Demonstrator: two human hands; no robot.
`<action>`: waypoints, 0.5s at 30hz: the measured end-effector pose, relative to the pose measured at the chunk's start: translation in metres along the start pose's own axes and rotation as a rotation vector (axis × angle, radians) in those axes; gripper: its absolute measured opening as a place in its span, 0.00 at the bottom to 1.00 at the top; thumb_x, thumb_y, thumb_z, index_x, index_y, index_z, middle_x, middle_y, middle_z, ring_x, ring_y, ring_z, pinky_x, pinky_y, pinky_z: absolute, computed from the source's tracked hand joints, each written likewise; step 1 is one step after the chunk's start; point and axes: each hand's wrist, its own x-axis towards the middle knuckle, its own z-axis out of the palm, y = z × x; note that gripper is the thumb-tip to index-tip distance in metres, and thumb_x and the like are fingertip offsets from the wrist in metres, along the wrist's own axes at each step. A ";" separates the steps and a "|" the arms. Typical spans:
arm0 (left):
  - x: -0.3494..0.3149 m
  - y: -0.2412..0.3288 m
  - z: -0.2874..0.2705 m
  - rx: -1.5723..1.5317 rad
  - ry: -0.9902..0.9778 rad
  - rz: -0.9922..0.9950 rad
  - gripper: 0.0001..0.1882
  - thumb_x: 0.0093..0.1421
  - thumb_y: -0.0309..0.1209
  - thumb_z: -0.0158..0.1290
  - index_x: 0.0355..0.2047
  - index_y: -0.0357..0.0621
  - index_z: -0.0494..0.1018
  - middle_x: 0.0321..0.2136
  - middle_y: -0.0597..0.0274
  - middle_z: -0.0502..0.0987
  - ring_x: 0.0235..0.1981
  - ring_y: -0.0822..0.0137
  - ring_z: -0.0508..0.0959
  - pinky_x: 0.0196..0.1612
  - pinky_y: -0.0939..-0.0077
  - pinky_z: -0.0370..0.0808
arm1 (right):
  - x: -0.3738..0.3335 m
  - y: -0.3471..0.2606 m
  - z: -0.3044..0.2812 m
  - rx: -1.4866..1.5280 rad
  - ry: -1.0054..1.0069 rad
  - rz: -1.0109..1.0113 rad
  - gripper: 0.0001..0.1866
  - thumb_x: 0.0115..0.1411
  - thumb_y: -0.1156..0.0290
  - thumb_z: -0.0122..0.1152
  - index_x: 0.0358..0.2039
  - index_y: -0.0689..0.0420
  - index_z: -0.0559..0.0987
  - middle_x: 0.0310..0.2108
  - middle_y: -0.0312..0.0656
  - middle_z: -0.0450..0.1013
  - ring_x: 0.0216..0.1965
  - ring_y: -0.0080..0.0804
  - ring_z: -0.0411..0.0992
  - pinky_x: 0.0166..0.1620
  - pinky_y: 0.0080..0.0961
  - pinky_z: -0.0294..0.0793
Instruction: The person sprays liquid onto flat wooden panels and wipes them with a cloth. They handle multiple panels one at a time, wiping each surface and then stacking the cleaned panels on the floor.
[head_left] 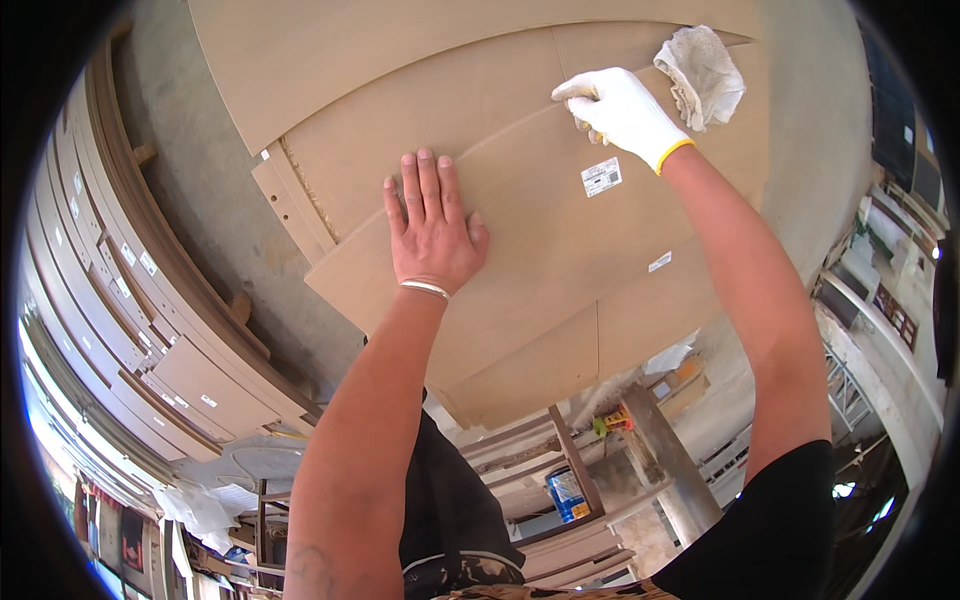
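Note:
My bare left hand lies flat on a light brown board, its fingers stretched out and pointing toward the far edge. Farther off and to the right, my right hand wears a white knitted glove with a yellow cuff. Its fingers are curled and pressed together close above the board's curved far edge; whatever they hold, if anything, is hidden. A crumpled whitish cloth rests just right of the glove. Two white labels stick to the board, a larger label below the glove and a smaller label nearer me.
Other brown boards lie beyond and under this one. Long stacks of labelled panels run along the left. Near my body stand a wooden frame and a blue can. Clear plastic wrap sits at the lower left.

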 end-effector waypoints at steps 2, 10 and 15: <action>-0.002 -0.001 0.002 -0.006 0.074 0.025 0.43 0.62 0.43 0.48 0.73 0.35 0.49 0.75 0.45 0.47 0.77 0.47 0.45 0.76 0.41 0.40 | -0.002 0.006 -0.006 0.137 0.037 0.047 0.16 0.68 0.72 0.55 0.53 0.61 0.82 0.27 0.34 0.75 0.24 0.19 0.71 0.27 0.18 0.71; -0.005 -0.002 0.011 0.003 0.134 0.035 0.44 0.59 0.41 0.51 0.72 0.32 0.51 0.73 0.42 0.53 0.76 0.45 0.48 0.75 0.41 0.41 | 0.002 0.030 -0.025 0.055 0.149 0.049 0.16 0.66 0.70 0.56 0.52 0.57 0.83 0.26 0.33 0.74 0.25 0.19 0.72 0.27 0.18 0.71; -0.003 0.000 0.008 0.009 0.106 0.017 0.45 0.58 0.40 0.51 0.71 0.31 0.51 0.72 0.41 0.53 0.76 0.44 0.47 0.75 0.42 0.40 | 0.004 0.008 0.029 -0.227 0.133 -0.216 0.14 0.63 0.69 0.59 0.47 0.54 0.85 0.33 0.44 0.81 0.31 0.38 0.78 0.37 0.33 0.78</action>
